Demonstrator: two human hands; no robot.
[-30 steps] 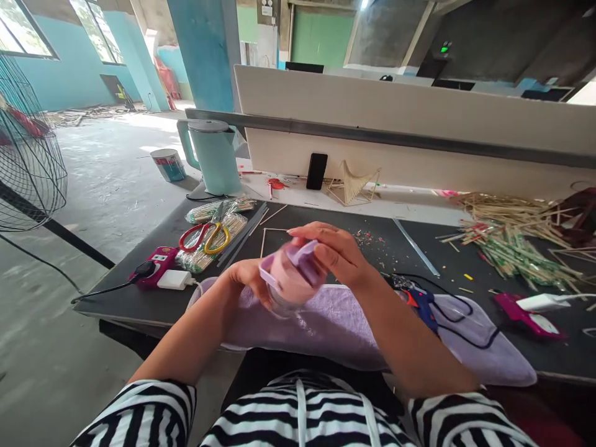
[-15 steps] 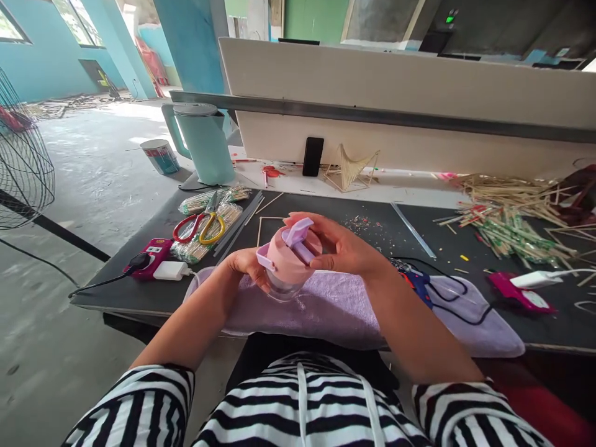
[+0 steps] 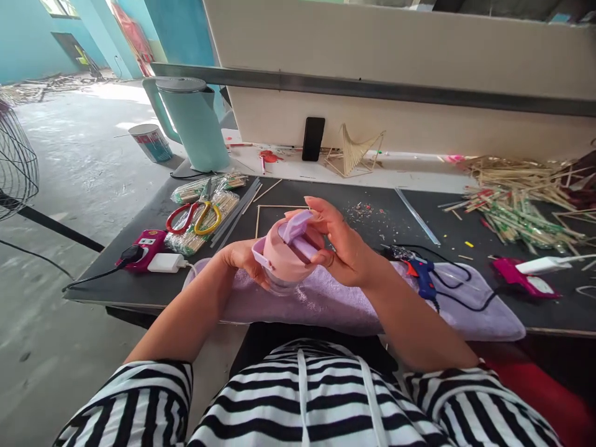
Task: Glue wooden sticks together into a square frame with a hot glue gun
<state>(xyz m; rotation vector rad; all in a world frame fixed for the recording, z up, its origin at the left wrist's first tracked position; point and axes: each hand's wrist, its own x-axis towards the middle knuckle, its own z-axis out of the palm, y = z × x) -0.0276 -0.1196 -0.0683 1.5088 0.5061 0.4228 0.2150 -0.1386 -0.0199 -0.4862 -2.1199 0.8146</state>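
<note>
In the middle of the frame your left hand (image 3: 244,259) is closed around the side of a pink bottle (image 3: 282,257), gripping it from the left, while your right hand (image 3: 342,248) grips its lilac lid (image 3: 295,230), with the fingers curled over the flip cap from the right. The bottle is held just above a lilac towel (image 3: 335,304), which lies along the near edge of the dark worktop (image 3: 372,217). To the right of your right hand, a blue glue gun (image 3: 424,279) rests on the towel. At the left of the frame, scissors (image 3: 195,217) with red and yellow handles lie on packets of sticks (image 3: 205,233), and a pink power strip (image 3: 146,245) is near them. A mint kettle (image 3: 193,124) stands at the upper left.
</note>
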